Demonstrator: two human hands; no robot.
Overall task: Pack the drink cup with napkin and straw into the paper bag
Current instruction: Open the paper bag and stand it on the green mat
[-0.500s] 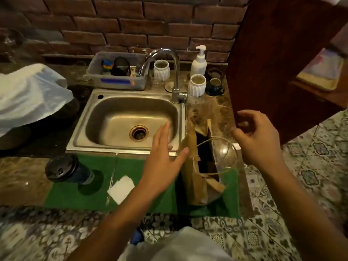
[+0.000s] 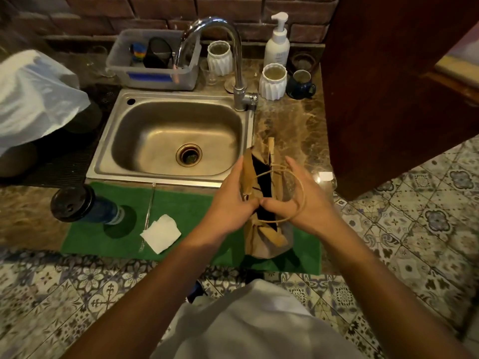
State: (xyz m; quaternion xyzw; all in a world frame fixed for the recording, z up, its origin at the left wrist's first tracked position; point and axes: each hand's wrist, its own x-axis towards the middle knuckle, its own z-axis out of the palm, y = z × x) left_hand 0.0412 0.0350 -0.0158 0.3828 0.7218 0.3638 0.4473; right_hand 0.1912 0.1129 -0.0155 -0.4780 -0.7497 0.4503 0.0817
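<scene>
A brown paper bag (image 2: 261, 237) with string handles stands upright on the right part of a green mat (image 2: 186, 213), its mouth partly open. My left hand (image 2: 230, 203) grips the bag's left rim. My right hand (image 2: 303, 203) holds the right rim, with a string handle looped over its fingers. A dark blue drink cup (image 2: 85, 206) with a black lid stands at the mat's left end. A folded white napkin (image 2: 160, 233) lies on the mat between cup and bag. A thin clear-wrapped straw (image 2: 149, 208) lies just left of the napkin.
A steel sink (image 2: 171, 143) with a curved tap (image 2: 239, 73) sits behind the mat. White ribbed cups, a soap pump bottle (image 2: 277, 42), a dark mug and a plastic tub line the back wall. A white plastic bag (image 2: 33, 94) is at left, a dark wooden panel (image 2: 388, 86) at right.
Both hands have closed in from either side and taken hold of the bag's rim. The bag's mouth looks narrower and more pinched than before.
</scene>
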